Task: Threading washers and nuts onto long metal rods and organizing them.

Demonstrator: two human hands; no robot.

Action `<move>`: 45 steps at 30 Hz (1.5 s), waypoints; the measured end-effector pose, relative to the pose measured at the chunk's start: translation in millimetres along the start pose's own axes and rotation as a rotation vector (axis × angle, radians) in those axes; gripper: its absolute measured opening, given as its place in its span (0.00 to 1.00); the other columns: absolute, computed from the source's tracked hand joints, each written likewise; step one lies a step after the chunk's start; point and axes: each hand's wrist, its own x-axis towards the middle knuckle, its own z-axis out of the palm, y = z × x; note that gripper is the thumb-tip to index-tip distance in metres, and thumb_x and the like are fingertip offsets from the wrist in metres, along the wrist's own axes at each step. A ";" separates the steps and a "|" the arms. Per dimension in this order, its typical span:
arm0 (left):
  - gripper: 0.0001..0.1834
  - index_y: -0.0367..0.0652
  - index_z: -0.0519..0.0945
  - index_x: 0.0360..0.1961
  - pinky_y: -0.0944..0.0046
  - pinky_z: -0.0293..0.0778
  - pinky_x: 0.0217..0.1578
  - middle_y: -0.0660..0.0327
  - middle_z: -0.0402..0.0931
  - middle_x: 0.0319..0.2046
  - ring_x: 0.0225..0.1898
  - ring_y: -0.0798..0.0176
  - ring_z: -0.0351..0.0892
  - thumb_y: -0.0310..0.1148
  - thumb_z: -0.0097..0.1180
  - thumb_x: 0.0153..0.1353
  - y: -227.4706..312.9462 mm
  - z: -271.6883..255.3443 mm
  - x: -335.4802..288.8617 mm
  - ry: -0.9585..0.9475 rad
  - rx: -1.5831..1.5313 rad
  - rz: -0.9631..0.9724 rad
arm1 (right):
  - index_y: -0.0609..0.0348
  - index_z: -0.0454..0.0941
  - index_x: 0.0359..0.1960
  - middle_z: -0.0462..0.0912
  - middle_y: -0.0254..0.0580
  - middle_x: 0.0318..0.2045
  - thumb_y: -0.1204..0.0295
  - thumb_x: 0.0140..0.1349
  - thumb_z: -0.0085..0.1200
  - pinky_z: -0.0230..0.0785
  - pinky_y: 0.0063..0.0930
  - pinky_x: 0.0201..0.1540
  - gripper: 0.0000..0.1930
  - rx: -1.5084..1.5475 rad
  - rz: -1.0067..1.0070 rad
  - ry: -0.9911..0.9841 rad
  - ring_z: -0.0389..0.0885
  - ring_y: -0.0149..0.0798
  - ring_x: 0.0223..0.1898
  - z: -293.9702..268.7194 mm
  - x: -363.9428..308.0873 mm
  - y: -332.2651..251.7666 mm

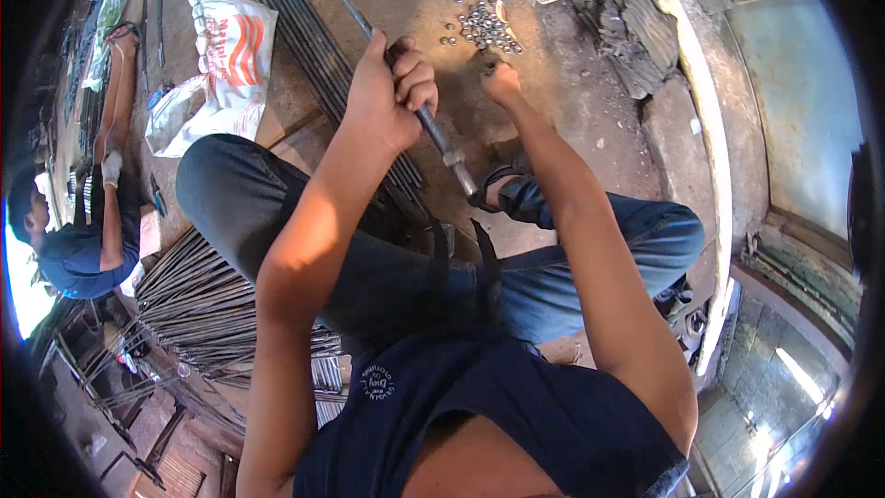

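Observation:
My left hand (pixel 392 88) is wrapped round a long metal rod (pixel 433 129) that slants from the upper left down toward my foot. Near the rod's lower end sits a nut-like collar (pixel 453 158). My right hand (pixel 502 81) is low by the floor, just below a loose pile of small metal nuts (pixel 487 26). Its fingers look drawn together, but their tips are in shade, and what they hold, if anything, cannot be made out. A sandal (pixel 505 186) on my foot lies close to the rod's lower end.
Long dark rods (pixel 293 14) lie bundled on the floor to the left, beside a white sack (pixel 230 60) with orange print. More thin rods (pixel 198 304) are stacked by my left knee. Broken stone slabs (pixel 636 32) and a pale pole (pixel 705 101) edge the right side. Another person (pixel 88 249) sits at the far left.

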 end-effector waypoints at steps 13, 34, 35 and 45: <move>0.24 0.43 0.69 0.31 0.71 0.43 0.11 0.72 0.47 0.13 0.11 0.74 0.45 0.54 0.37 0.68 -14.2 -2.6 7.6 0.064 0.019 -0.012 | 0.62 0.72 0.49 0.80 0.54 0.39 0.66 0.48 0.61 0.72 0.43 0.45 0.26 0.340 0.044 0.371 0.82 0.54 0.38 -4.1 38.2 3.9; 0.30 0.40 0.66 0.25 0.72 0.44 0.12 0.70 0.49 0.11 0.11 0.73 0.43 0.56 0.29 0.69 -39.5 61.3 62.9 -0.226 -0.172 0.012 | 0.66 0.81 0.37 0.78 0.42 0.37 0.84 0.48 0.62 0.76 0.19 0.37 0.12 0.608 -0.581 0.720 0.79 0.28 0.34 -251.6 -304.5 -113.6; 0.30 0.40 0.66 0.25 0.72 0.44 0.12 0.70 0.49 0.11 0.11 0.73 0.43 0.56 0.29 0.69 -39.7 60.8 62.6 -0.231 -0.176 0.011 | 0.66 0.81 0.37 0.78 0.42 0.37 0.84 0.48 0.62 0.76 0.19 0.37 0.12 0.602 -0.585 0.721 0.79 0.28 0.34 -250.7 -304.2 -115.0; 0.30 0.39 0.66 0.23 0.73 0.45 0.10 0.70 0.50 0.10 0.11 0.73 0.44 0.55 0.31 0.69 -36.3 63.3 47.2 -0.180 -0.187 0.063 | 0.67 0.81 0.34 0.80 0.44 0.31 0.82 0.49 0.63 0.76 0.21 0.32 0.09 0.496 -0.581 0.839 0.81 0.31 0.30 -232.1 -306.0 -123.9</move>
